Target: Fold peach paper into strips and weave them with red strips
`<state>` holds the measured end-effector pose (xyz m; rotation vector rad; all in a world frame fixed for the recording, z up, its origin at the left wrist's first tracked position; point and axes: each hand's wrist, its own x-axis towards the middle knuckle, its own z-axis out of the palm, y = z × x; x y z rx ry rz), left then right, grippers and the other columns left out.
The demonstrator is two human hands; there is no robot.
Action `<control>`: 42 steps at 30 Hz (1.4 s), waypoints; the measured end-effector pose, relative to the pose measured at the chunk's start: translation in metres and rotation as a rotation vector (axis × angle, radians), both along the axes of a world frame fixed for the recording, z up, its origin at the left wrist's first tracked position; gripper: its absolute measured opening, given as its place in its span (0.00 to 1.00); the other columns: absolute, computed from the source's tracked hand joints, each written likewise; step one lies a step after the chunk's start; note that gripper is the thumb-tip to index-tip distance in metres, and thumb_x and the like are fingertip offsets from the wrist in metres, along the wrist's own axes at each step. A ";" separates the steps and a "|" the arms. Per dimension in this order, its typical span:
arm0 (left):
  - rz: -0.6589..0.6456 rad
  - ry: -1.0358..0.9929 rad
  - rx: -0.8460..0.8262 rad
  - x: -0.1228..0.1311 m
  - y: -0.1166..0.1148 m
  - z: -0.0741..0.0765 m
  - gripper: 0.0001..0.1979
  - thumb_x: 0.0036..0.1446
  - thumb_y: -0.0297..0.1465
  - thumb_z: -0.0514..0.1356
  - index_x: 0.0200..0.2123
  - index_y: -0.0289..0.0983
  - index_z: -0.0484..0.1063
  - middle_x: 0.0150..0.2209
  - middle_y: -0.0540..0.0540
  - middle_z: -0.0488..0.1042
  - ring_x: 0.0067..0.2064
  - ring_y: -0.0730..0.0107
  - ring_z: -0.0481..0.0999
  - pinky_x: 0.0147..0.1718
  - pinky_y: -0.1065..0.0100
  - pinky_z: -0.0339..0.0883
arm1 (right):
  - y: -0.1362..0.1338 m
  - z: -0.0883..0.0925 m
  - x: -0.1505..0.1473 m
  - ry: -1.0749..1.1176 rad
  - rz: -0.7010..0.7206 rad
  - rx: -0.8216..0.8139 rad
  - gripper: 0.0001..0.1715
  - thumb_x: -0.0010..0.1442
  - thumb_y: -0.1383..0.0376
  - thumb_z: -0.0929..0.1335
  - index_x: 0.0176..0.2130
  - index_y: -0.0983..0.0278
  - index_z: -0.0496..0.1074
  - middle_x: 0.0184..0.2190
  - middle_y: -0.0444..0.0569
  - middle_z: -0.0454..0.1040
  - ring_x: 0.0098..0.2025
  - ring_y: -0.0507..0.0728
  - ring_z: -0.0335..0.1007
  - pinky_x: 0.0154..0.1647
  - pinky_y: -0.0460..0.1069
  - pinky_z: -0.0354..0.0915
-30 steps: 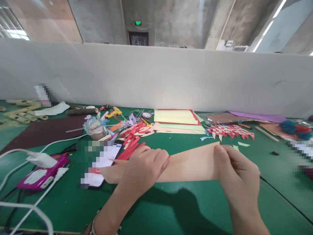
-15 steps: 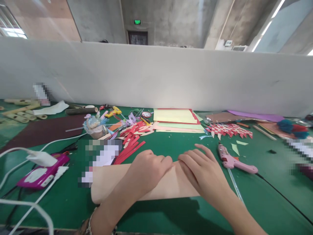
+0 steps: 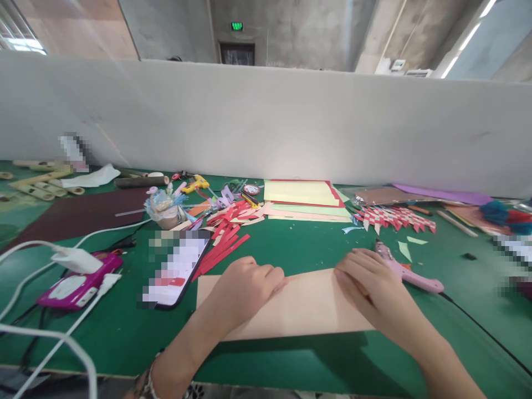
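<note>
At six o'clock, the left hand (image 3: 251, 288) and right hand (image 3: 372, 280) are resting half-curled on peach paper (image 3: 303, 313); bare tabletop (image 3: 301, 246) is lying beyond its edge toward twelve. Knuckles are hiding fingertips, so I cannot tell the grip.

Left hand (image 3: 251, 288) hides part of beige paper (image 3: 307, 305).
</note>
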<state>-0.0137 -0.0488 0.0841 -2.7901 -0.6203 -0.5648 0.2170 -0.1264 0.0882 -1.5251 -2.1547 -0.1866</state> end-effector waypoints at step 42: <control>0.138 0.189 -0.346 0.010 -0.001 -0.068 0.22 0.57 0.32 0.55 0.55 0.35 0.58 0.60 0.40 0.55 0.59 0.57 0.58 0.53 0.57 0.55 | 0.061 -0.098 -0.027 -0.088 -0.029 -0.322 0.18 0.63 0.64 0.55 0.25 0.64 0.64 0.22 0.46 0.69 0.23 0.50 0.60 0.25 0.46 0.44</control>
